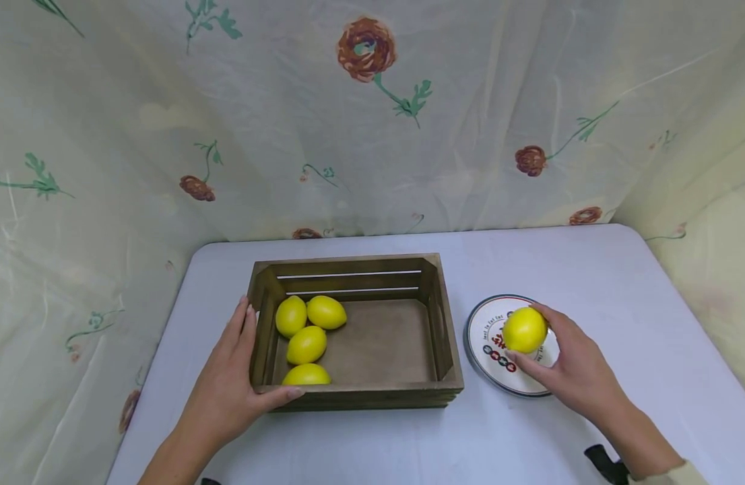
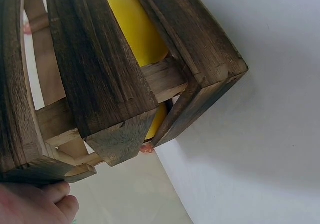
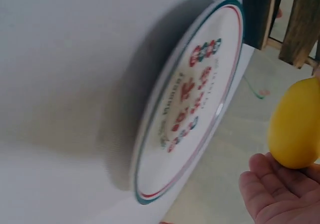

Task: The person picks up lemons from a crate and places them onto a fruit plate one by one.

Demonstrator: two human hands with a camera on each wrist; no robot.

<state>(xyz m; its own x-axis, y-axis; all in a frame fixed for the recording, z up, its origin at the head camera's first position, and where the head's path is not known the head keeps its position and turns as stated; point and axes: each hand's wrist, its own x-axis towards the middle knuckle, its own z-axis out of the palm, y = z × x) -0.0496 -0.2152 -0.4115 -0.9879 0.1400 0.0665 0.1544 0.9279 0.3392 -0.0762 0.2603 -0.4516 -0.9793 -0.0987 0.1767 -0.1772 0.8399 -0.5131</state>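
My right hand (image 1: 581, 370) pinches a yellow lemon (image 1: 525, 330) between thumb and fingers, over a round white plate (image 1: 484, 360) with printed lettering. In the right wrist view, the lemon (image 3: 295, 126) is held clear above the plate (image 3: 155, 176). A brown slatted wooden crate (image 1: 372, 397) stands left of the plate. Several lemons (image 1: 307, 345) lie along its left side inside. At the crate's near left corner, my left hand (image 1: 227, 384) grips it, thumb on the front rim and fingers along the left side. Yellow lemon skin (image 2: 137, 28) shows between the slats in the left wrist view.
The crate and plate stand on a table with a white cover (image 1: 360, 451). A flowered curtain (image 1: 457, 168) hangs behind the table and along both sides. Dark straps or fittings (image 1: 605, 463) show near the right wrist.
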